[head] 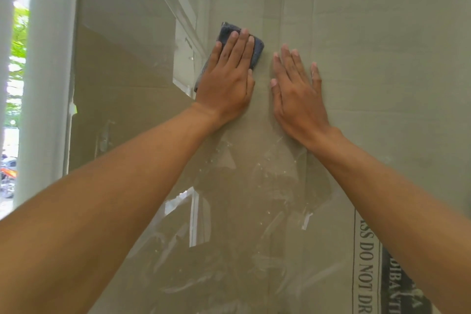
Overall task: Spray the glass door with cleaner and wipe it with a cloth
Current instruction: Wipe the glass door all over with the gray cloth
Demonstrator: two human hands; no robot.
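The glass door fills the view, with brown cardboard behind it and reflections on its surface. My left hand lies flat with straight fingers on a folded dark grey-blue cloth, pressing it against the glass at mid height. My right hand is spread flat on the bare glass just right of the cloth, fingers straight, holding nothing. No spray bottle is in view.
A white door frame runs down the left side, with greenery and a street outside beyond it. Printed black lettering on the cardboard shows at the lower right. Smears and white flecks mark the lower glass.
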